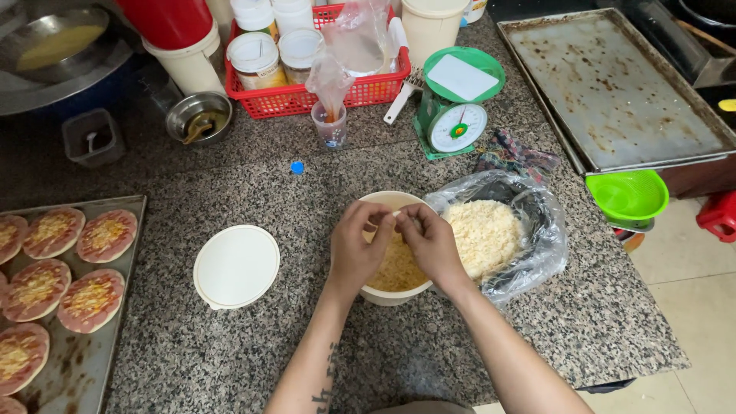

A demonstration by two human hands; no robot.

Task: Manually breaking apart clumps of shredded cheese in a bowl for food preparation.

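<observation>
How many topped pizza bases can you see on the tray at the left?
8 on the tray: three along the top row, two in the middle, then one below; two more are cut by the frame edge, so others may be hidden.

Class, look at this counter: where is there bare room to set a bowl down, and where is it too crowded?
Free: the granite between the round white lid and the red basket, and the near edge below the lid. Crowded: the back row around the green scale, and the white tub under both hands beside the bag of shredded cheese.

Beyond my hands I noted labelled white-lidded jars [257, 60] in a red basket [295, 100]; a clear plastic bag [529, 230] lay just right.
</observation>
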